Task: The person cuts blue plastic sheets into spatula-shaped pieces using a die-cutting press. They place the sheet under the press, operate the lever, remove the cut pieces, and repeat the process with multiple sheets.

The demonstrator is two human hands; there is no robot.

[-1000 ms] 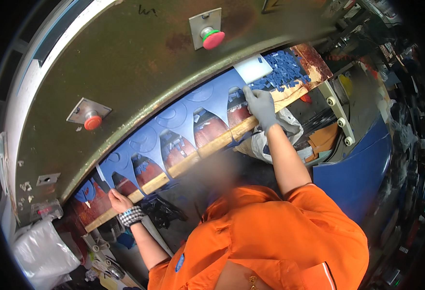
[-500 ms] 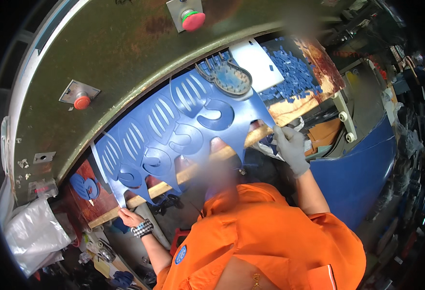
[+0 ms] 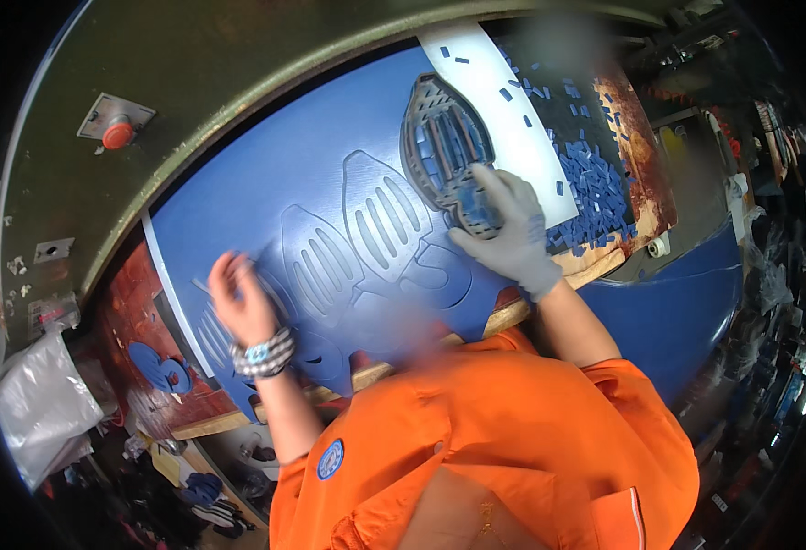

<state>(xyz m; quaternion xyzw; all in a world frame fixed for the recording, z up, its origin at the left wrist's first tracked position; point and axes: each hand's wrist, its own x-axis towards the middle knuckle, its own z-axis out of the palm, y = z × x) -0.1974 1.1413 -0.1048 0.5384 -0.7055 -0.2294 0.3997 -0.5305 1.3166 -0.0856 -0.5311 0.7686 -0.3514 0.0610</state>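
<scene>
My gloved right hand grips the narrow near end of a dark, sole-shaped cutting die, thumb on one side and fingers on the other. The die lies on a blue sheet, its inner slots filled with blue bits. Pressed into the sheet's near part are sole outlines with long slots; its far part is smooth. My bare left hand, with a checked band at the wrist, hovers over the left outlines. Its fingers are raised and slightly bent, with nothing in them.
A white board lies right of the die, beside a heap of small blue offcuts. Blue cut pieces rest on the red-brown board at left. A green machine beam with a red button runs along the far side.
Both hands have let go of the sheet's near corners and moved over it. My right hand has taken hold of the die, which is turned round. More smooth blue sheet shows behind the outlines.
</scene>
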